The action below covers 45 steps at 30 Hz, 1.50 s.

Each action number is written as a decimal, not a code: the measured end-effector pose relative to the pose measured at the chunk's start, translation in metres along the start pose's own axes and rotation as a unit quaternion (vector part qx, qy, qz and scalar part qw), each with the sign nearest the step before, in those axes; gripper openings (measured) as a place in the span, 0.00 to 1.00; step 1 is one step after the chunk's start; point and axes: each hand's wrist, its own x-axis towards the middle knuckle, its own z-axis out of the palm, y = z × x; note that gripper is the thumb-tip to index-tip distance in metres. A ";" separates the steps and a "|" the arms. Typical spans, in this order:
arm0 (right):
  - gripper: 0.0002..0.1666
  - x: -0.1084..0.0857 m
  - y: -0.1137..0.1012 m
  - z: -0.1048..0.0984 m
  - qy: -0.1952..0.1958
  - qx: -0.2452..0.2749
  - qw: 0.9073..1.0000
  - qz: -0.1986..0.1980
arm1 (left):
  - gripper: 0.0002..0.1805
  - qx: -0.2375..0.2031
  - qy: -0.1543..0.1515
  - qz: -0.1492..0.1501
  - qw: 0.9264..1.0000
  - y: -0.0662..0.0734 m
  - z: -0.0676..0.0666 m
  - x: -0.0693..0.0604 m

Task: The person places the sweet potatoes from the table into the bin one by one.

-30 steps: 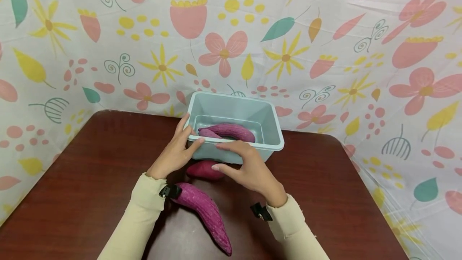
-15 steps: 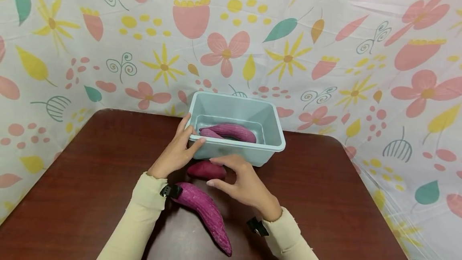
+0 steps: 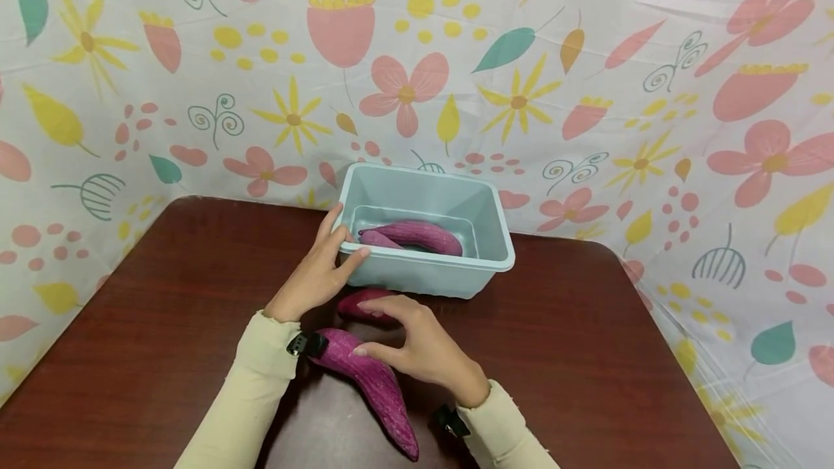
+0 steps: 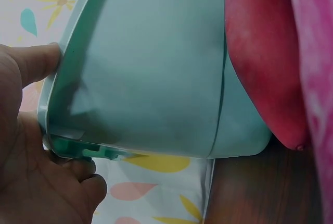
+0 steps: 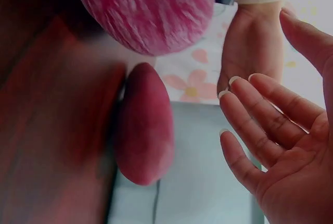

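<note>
Pinches pale-blue rectangular plastic bin (image 3: 430,277) with left grip (image 3: 313,273); hovers near long, curved purple tuber (image 3: 376,387) with right grip (image 3: 426,349) released. Probably firm, weighty: grasp mid-body.

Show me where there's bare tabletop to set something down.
Bare table stretches right of the bin and right sleeve; another patch lies left of the left sleeve. Crowded: in front of the bin, with the red vegetable, long purple vegetable, left hand and right hand.

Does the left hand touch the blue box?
Touching: the left wrist view shows the left hand with its thumb against the rim of the blue box.
</note>
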 end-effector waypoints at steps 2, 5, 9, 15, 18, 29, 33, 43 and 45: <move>0.34 0.000 0.001 0.002 -0.006 0.007 1.000 0.010 | 0.18 0.001 -0.001 0.001 1.000 0.000 0.000 0.001; 0.34 0.000 0.003 0.005 -0.017 0.015 0.999 0.029 | 0.18 0.001 -0.004 0.002 1.000 0.001 0.000 0.001; 0.35 0.000 0.004 0.010 -0.028 0.018 0.999 0.036 | 0.18 0.001 -0.005 0.001 1.000 0.001 -0.001 0.001; 0.36 0.002 0.004 0.018 -0.043 0.009 0.998 0.036 | 0.18 0.002 -0.006 0.003 1.000 0.003 -0.002 0.002; 0.37 0.002 0.005 0.021 -0.051 0.013 0.998 0.046 | 0.18 0.006 -0.004 0.003 1.000 0.003 -0.002 0.002; 0.42 0.000 0.004 0.033 -0.086 0.007 0.995 0.049 | 0.17 0.003 -0.001 -0.002 1.000 -0.001 -0.002 -0.001; 0.45 0.000 0.002 0.036 -0.097 0.006 0.994 0.051 | 0.17 0.004 -0.001 0.001 1.000 -0.002 -0.001 0.000; 0.43 -0.001 0.001 0.040 -0.122 -0.001 0.991 0.055 | 0.17 0.002 0.001 -0.001 1.000 0.000 -0.001 0.000; 0.41 -0.001 0.001 0.041 -0.120 -0.002 0.991 0.056 | 0.17 0.003 0.002 -0.001 1.000 0.000 -0.002 -0.001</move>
